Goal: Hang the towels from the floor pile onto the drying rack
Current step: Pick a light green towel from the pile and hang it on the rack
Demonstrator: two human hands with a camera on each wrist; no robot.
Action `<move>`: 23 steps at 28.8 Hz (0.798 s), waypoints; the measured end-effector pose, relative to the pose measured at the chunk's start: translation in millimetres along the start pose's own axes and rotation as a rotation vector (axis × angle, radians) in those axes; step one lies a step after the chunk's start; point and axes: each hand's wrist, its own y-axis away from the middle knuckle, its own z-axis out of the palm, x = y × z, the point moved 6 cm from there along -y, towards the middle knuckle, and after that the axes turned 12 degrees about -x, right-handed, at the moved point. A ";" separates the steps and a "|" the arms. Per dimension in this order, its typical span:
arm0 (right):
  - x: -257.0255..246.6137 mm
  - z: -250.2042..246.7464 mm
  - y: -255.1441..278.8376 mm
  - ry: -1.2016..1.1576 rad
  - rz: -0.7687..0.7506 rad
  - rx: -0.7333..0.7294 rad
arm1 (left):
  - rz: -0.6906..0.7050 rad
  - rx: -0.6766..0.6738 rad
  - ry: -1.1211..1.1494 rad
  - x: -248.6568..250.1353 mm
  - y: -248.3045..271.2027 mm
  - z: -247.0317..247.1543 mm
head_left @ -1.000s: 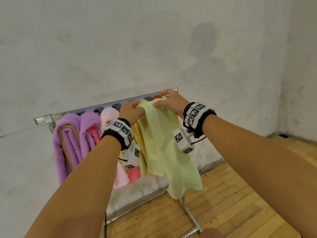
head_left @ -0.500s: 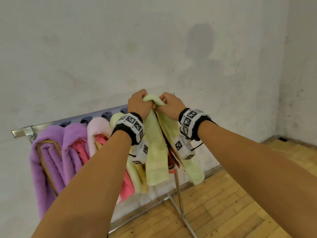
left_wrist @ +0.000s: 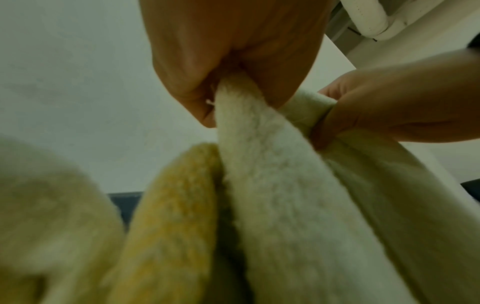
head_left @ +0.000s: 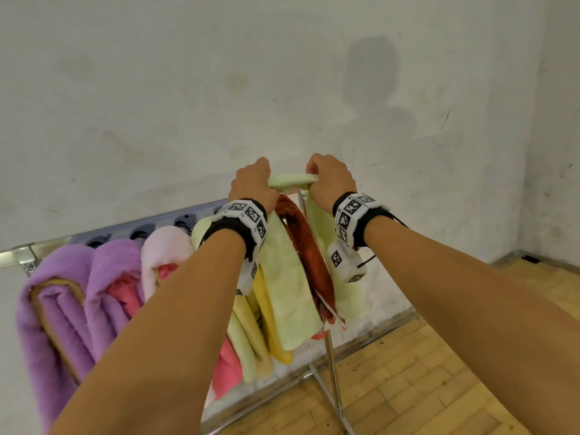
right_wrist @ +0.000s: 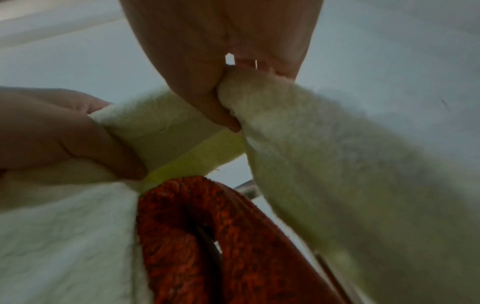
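Both hands hold a pale green towel [head_left: 290,181] above the right end of the drying rack [head_left: 131,229]. My left hand [head_left: 252,185] grips one part of its top fold and my right hand [head_left: 328,180] grips the other, a short stretch of cloth taut between them. The towel's two halves hang down on either side of a red towel [head_left: 306,243] that lies on the rack. In the left wrist view the fingers [left_wrist: 197,98] pinch the pale green towel [left_wrist: 275,185] beside a yellow towel [left_wrist: 176,216]. From the right wrist, the red towel [right_wrist: 197,236] hangs just under the grip.
Purple [head_left: 62,296], pink [head_left: 163,255] and yellow [head_left: 270,315] towels fill the rack to the left. A white wall stands close behind. The rack's metal leg [head_left: 332,372] stands on a wooden floor [head_left: 423,372] at the lower right.
The hands have risen and drawn apart, spreading the pale green towel's fold over the red towel. One half now hangs on each side, where before it hung bunched in front.
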 end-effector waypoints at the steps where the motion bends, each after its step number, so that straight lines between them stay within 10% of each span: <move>1: 2.4 3.5 -3.3 -0.017 0.010 0.006 | -0.009 -0.011 -0.012 -2.6 -1.0 2.6; 10: 17.5 48.4 -20.8 -0.064 0.058 -0.069 | -0.082 -0.033 -0.045 -31.2 -9.4 26.5; 23: 5.1 76.1 6.1 -0.099 -0.021 -0.594 | -0.084 -0.280 -0.146 -25.3 -13.1 36.2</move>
